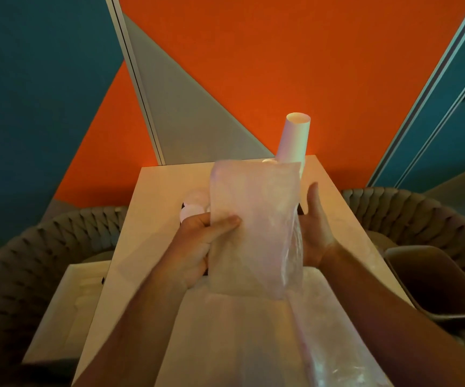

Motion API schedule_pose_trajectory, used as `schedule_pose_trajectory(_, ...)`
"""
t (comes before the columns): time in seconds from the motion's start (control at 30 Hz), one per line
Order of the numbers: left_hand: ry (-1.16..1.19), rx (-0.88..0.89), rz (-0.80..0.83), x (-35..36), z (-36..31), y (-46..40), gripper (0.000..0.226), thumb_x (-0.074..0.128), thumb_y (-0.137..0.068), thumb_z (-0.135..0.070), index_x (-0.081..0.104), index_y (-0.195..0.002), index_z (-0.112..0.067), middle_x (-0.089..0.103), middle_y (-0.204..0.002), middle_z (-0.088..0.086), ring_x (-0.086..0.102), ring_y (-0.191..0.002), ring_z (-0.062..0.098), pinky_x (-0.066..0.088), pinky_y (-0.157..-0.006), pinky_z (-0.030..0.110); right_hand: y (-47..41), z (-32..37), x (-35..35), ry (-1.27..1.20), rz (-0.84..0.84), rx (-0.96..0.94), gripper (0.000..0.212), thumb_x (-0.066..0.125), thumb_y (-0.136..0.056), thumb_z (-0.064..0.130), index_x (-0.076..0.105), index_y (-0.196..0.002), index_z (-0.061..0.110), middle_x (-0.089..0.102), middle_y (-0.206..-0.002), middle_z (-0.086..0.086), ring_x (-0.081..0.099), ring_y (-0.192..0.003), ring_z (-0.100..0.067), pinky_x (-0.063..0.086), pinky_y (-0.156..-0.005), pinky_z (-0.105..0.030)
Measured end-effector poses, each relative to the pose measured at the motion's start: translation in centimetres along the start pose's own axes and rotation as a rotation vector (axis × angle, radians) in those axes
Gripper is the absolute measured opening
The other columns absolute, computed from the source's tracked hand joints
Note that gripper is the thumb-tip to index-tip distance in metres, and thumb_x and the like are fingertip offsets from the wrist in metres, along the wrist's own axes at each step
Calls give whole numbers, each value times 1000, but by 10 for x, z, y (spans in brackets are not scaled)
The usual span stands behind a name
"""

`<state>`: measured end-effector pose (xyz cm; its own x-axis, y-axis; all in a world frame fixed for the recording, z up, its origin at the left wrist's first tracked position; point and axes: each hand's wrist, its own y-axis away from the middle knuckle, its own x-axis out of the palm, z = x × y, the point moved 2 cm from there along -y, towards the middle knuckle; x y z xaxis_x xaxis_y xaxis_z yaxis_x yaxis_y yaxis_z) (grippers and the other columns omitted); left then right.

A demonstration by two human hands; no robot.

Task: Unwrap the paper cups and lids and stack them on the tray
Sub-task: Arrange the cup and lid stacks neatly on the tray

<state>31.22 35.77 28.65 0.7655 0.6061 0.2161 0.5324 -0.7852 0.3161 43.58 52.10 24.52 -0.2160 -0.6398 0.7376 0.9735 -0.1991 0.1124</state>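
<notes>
Lids (pixel 193 204): two or three white discs visible, on table (pixel 153 219) left of wrapper, partly hidden
Left hand (pixel 200 241): fingers curled, thumb across front, gripping plastic wrapper (pixel 253 219), held upright mid-table
Cups (pixel 294 138): one tall white stack, upright behind wrapper
Right hand (pixel 313 227): fingers straight, palm against wrapper's right edge
Bin (pixel 432 283): one, far right

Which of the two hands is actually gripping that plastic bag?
The left hand: it pinches the plastic bag at its left edge. The right hand is open beside the bag.
</notes>
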Motion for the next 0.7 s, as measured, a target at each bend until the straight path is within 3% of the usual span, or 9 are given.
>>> schedule_pose_trajectory(0.1, -63, 35, -210, -5, 15, -6, 11, 73, -88, -9, 76, -91, 0, 76, -91, 21, 71, -76, 28, 56, -70, 36, 6, -14, 1, 53, -11, 72, 96, 57, -73, 83, 60, -141, 16, 57, -146, -12, 51, -137, -32, 38, -114, -52)
schedule_pose_trajectory(0.17, -96, 59, -312, -6, 22, -8, 10, 72, -86, -8, 74, -85, 2, 73, -80, 16, 65, -71, 23, 50, -65, 33, 10, -18, 4, 186, -102, 38, 67, 54, -89, 61, 63, -135, 13, 64, -135, -13, 62, -125, -29, 54, -100, -44)
schedule_pose_trajectory(0.23, -112, 78, -334, -4, 27, -5, 13, 72, -87, -9, 72, -86, 4, 68, -75, 9, 62, -69, 19, 47, -60, 28, 10, -17, 12, 365, -201, -11, 38, 64, -91, 29, 68, -124, 10, 71, -122, -11, 69, -112, -24, 59, -86, -34)
schedule_pose_trajectory(0.33, -96, 52, -177, -6, 27, 4, 17, 75, -88, -19, 76, -100, -7, 76, -88, 2, 72, -80, 16, 53, -63, 26, 9, -20, 11, 519, -318, -51, 29, 67, -91, 7, 70, -118, 1, 74, -115, -13, 72, -104, -24, 59, -83, -31)
schedule_pose_trajectory(0.47, -35, -50, 57, -26, 26, 9, 39, 69, -81, -35, 72, -115, -15, 77, -107, 8, 73, -98, 25, 57, -85, 40, 16, -21, 13, 530, -383, -44, 29, 66, -91, 4, 68, -119, -5, 70, -121, -23, 69, -105, -30, 60, -89, -38)
schedule_pose_trajectory(0.57, -55, -34, 86, -35, 27, 9, 23, 64, -93, -17, 73, -114, -18, 76, -109, 9, 73, -96, 25, 58, -82, 39, 22, -22, 16, 525, -381, -14, 27, 66, -91, 4, 70, -117, -1, 71, -121, -21, 70, -106, -31, 58, -91, -40)
schedule_pose_trajectory(0.7, -114, 42, 84, -37, 29, 11, 25, 60, -96, -4, 73, -110, -20, 77, -106, 4, 74, -98, 23, 58, -85, 44, 30, -24, 19, 518, -376, -9, 27, 65, -90, 3, 70, -117, 4, 73, -119, -17, 71, -107, -29, 60, -90, -39)
